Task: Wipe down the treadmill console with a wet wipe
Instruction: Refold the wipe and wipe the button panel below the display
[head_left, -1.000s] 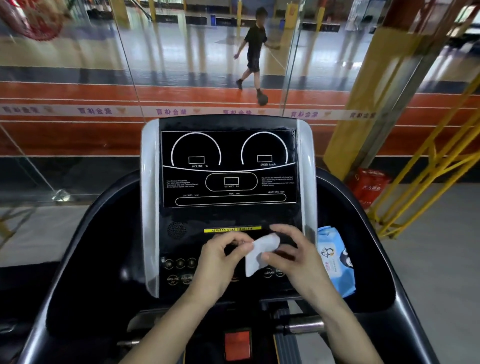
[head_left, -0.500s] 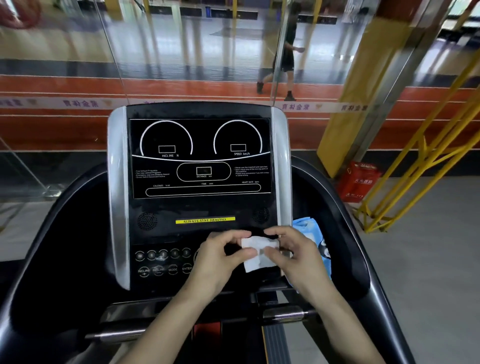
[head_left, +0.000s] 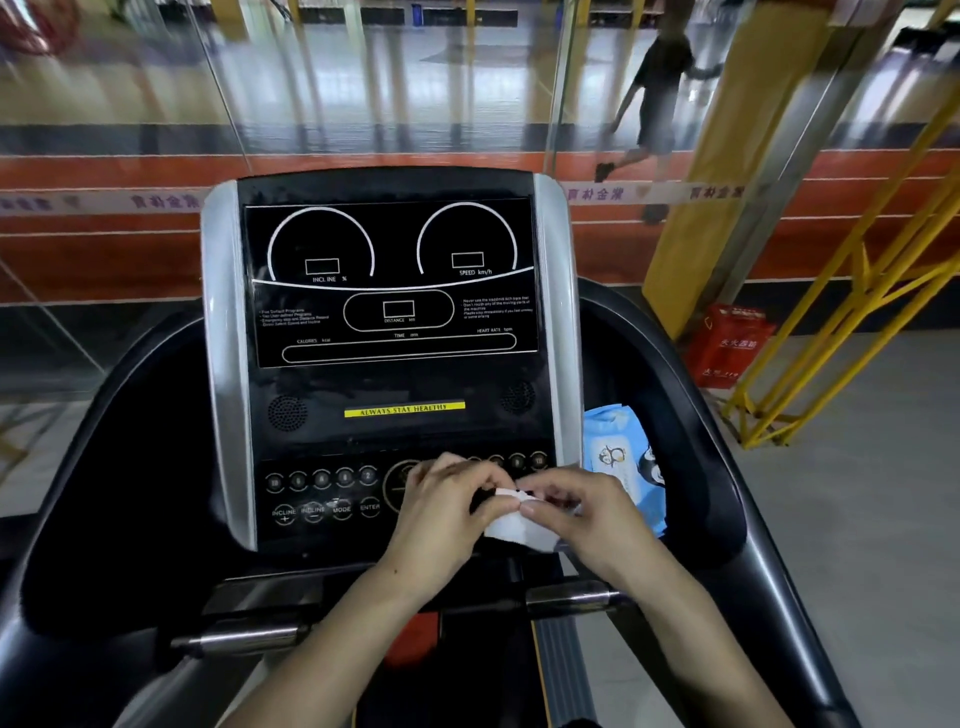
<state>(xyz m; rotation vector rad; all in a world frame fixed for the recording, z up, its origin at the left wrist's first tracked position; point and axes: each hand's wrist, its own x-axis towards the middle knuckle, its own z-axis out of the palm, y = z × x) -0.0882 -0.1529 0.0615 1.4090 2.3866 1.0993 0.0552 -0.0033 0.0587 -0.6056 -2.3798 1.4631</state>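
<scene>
Near the buttons: both hands pinch the wipe (head_left: 511, 527).
Left hand (head_left: 441, 512): holds one edge.
Right hand (head_left: 587, 512): holds the other.
Tip: open it flat, then rub the console (head_left: 389, 374).

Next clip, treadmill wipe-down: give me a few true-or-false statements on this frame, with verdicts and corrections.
1. Both hands hold the white wipe. True: left hand and right hand pinch it.
2. The blue wipe pack sits left of the console. False: it sits to the right.
3. The wipe is pressed against the upper display. False: it is down by the button panel.
4. A yellow strip lies below the display. True.
</scene>
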